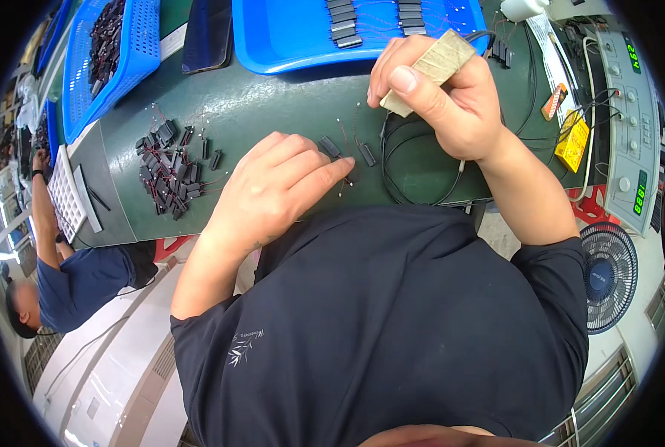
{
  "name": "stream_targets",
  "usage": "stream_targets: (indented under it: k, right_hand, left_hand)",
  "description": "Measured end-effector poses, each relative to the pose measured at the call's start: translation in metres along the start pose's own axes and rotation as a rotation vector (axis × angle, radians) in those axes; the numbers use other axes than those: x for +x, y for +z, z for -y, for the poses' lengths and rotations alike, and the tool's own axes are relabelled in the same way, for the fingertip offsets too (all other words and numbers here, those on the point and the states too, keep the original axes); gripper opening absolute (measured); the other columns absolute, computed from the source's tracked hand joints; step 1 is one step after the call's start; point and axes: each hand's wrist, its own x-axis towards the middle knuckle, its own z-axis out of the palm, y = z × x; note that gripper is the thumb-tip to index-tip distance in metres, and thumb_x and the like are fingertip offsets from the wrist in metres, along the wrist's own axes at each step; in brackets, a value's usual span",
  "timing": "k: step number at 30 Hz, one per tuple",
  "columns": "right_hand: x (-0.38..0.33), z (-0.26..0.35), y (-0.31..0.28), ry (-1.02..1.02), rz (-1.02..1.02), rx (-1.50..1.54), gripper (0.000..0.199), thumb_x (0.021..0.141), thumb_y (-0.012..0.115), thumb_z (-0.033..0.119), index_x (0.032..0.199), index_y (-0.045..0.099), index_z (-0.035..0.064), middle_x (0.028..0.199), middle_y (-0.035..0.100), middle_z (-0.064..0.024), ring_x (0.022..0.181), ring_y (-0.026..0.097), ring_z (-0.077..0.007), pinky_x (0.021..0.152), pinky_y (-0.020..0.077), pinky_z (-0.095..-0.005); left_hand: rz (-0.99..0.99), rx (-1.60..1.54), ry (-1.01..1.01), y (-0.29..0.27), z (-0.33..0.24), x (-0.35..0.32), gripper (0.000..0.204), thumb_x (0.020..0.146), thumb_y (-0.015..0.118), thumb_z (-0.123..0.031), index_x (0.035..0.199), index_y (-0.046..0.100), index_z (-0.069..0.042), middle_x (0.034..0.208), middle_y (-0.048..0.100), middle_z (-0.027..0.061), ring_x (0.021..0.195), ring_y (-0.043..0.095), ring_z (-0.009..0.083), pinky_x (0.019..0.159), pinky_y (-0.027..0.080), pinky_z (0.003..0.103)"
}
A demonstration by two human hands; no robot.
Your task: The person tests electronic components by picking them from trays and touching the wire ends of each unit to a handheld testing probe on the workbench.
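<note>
I note my left hand (273,186) resting flat, grip holding nothing, fingertips touching the small black component (330,146) near the worktop's (273,104) front edge, its long axis diagonal, while right hand (440,93) clasps a tape-wrapped tool (433,67) just right.

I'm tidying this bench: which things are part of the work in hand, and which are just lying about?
In use:
- left hand pressing a small black component on the green mat
- right hand gripping a tape-wrapped tool
- second black component

Lying about:
- pile of black components
- blue tray
- blue basket
- yellow box
- fan
</note>
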Motion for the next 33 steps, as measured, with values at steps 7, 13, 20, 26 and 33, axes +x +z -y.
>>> stream_targets:
  k: [7, 13, 20, 26, 33]
  right_hand:
    - [0.001, 0.002, 0.001, 0.017, -0.004, 0.011, 0.016, 0.11, 0.055, 0.008, 0.104, 0.068, 0.0013, 0.096, 0.072, -0.0132, 0.087, 0.066, -0.0239, 0.08, 0.0554, -0.0342]
    - [0.0, 0.001, -0.001, 0.01, -0.011, 0.019, 0.014, 0.11, 0.055, 0.007, 0.105, 0.068, 0.0009, 0.097, 0.072, -0.013, 0.086, 0.066, -0.0233, 0.08, 0.0556, -0.0335]
    - [0.0, 0.001, 0.001, -0.002, -0.031, 0.043, 0.014, 0.109, 0.056, 0.006, 0.105, 0.068, 0.0005, 0.097, 0.072, -0.0131, 0.084, 0.066, -0.0226, 0.079, 0.0554, -0.0325]
    - [0.001, 0.002, 0.001, 0.011, -0.028, 0.038, 0.013, 0.109, 0.056, 0.006, 0.106, 0.067, 0.0004, 0.097, 0.072, -0.0133, 0.084, 0.066, -0.0221, 0.079, 0.0554, -0.032]
    - [0.001, 0.004, 0.002, -0.009, -0.05, 0.057, 0.013, 0.109, 0.056, 0.006, 0.106, 0.067, 0.0007, 0.097, 0.072, -0.0131, 0.084, 0.067, -0.0215, 0.078, 0.0553, -0.0313]
  left_hand:
    - [0.004, -0.016, -0.008, 0.001, -0.007, 0.007, 0.016, 0.09, 0.076, -0.009, 0.105, 0.08, -0.007, 0.095, 0.068, 0.0016, 0.087, 0.063, 0.0191, 0.084, 0.053, 0.032]
    - [-0.041, -0.229, -0.079, -0.001, -0.007, 0.003, 0.019, 0.086, 0.08, -0.003, 0.105, 0.079, -0.005, 0.101, 0.074, 0.0039, 0.09, 0.069, 0.0198, 0.083, 0.055, 0.031]
    - [-0.061, -0.707, -0.686, -0.01, -0.025, -0.008, 0.018, 0.087, 0.082, 0.007, 0.103, 0.078, -0.001, 0.097, 0.08, 0.0059, 0.082, 0.072, 0.015, 0.073, 0.056, 0.026]
    - [-0.123, -0.889, -1.044, 0.011, -0.021, 0.007, 0.02, 0.092, 0.079, 0.005, 0.112, 0.075, 0.0, 0.085, 0.078, 0.0053, 0.074, 0.069, 0.0102, 0.069, 0.054, 0.023]
    - [-0.207, -0.847, -1.003, 0.018, -0.018, 0.027, 0.038, 0.091, 0.082, 0.004, 0.127, 0.068, 0.0, 0.086, 0.078, 0.007, 0.072, 0.066, 0.0099, 0.067, 0.052, 0.022]
